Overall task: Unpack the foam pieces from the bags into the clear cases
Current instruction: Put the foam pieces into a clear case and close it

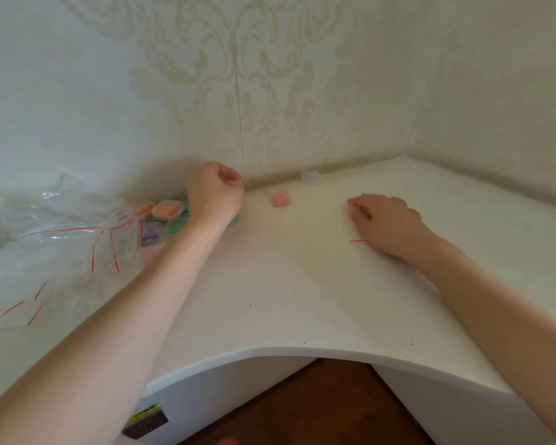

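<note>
White corner table (286, 300) set against patterned wallpaper; both forearms reach in from the near curved edge. Left hand (214, 195) sits close to the back edge, fingers curled toward the palm; whether it pinches anything is not clear, the fingertips being blurred and turned away. Right hand (389, 223) rests on the table toward the right side, fingers bent down over a small pink foam piece (350, 209) at its fingertips, apparently pinching it. A short red line (359, 241) shows just beside the heel of that hand, probably the seal strip of a bag lying flat under the hand, though the plastic itself cannot be made out. One closed pink-filled case (281, 199) stands alone between the hands, likely set apart as finished. An empty clear case (311, 176) lies at the back edge against the wall, well placed as the next receiver. Filled cases, orange (167, 210), green (177, 224) and purple (150, 236), cluster toward the left of the back edge, partly under the left wrist and beside the heap of emptied zip bags (61, 226) spread along the left edge. That grouping reads as a done pile, bags discarded leftward out of the working space. Judgement: most pieces already cased; the right hand's pink piece looks to be the one in hand, bound for the empty case.
</note>
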A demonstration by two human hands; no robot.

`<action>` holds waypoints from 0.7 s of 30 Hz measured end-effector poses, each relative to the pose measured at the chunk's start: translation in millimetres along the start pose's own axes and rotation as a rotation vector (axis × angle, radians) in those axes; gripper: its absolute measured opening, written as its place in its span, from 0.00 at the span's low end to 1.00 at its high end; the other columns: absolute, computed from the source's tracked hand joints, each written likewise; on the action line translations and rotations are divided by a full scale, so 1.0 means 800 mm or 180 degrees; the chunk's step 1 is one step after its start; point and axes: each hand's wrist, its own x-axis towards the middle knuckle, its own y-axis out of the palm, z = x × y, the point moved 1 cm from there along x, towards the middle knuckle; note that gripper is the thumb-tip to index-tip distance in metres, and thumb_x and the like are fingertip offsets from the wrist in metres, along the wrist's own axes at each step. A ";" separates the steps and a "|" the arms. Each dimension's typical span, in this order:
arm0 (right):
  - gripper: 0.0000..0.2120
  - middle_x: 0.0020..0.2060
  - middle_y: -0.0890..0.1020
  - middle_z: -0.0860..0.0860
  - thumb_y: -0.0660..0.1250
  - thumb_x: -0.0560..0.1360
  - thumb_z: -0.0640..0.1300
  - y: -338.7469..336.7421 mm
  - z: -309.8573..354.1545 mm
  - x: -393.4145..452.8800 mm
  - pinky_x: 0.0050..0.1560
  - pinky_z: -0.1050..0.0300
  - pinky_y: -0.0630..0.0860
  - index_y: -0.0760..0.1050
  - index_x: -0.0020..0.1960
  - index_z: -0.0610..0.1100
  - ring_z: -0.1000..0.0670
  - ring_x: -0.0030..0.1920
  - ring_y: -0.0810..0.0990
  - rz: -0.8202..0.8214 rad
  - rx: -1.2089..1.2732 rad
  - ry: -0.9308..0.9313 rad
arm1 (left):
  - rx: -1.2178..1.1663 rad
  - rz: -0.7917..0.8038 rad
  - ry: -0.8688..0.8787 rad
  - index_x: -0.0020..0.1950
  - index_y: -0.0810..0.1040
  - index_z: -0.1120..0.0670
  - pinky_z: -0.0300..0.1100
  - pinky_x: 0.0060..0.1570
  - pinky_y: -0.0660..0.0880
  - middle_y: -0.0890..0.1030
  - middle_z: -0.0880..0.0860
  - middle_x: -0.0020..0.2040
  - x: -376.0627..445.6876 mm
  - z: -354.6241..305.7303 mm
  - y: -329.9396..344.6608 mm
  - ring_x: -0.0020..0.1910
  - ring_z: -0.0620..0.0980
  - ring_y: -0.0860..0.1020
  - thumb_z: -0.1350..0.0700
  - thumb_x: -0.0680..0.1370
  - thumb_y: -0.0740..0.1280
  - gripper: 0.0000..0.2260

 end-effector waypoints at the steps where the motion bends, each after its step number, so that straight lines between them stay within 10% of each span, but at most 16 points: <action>1: 0.15 0.63 0.76 0.49 0.54 0.81 0.50 0.002 -0.002 0.001 0.64 0.47 0.67 0.74 0.63 0.50 0.42 0.64 0.71 -0.0005 0.0102 -0.0076 | 0.0142 -0.0039 0.0013 0.43 0.79 0.54 0.40 0.45 0.73 0.81 0.54 0.45 0.001 0.004 0.001 0.46 0.53 0.79 0.65 0.69 0.65 0.08; 13: 0.19 0.52 0.78 0.52 0.75 0.69 0.50 -0.018 0.013 -0.003 0.37 0.76 0.70 0.77 0.58 0.49 0.54 0.42 0.78 -0.0726 0.2422 0.0046 | 0.0846 -0.0076 0.1327 0.48 0.81 0.54 0.36 0.47 0.66 0.80 0.49 0.40 -0.028 -0.016 0.002 0.55 0.51 0.75 0.62 0.74 0.65 0.08; 18: 0.16 0.51 0.75 0.47 0.74 0.71 0.42 -0.021 0.031 -0.012 0.29 0.71 0.72 0.73 0.56 0.45 0.49 0.38 0.79 -0.0998 0.3102 -0.0024 | -0.1675 0.2086 -0.0502 0.43 0.78 0.58 0.46 0.41 0.81 0.82 0.55 0.38 -0.092 -0.061 0.034 0.37 0.51 0.82 0.49 0.75 0.68 0.12; 21: 0.15 0.52 0.73 0.46 0.72 0.72 0.39 -0.019 0.036 -0.014 0.28 0.71 0.72 0.71 0.54 0.46 0.46 0.45 0.79 -0.1288 0.3109 -0.0067 | -0.1972 0.2190 -0.0834 0.49 0.74 0.60 0.43 0.41 0.82 0.80 0.56 0.43 -0.107 -0.061 0.043 0.36 0.52 0.82 0.61 0.72 0.72 0.10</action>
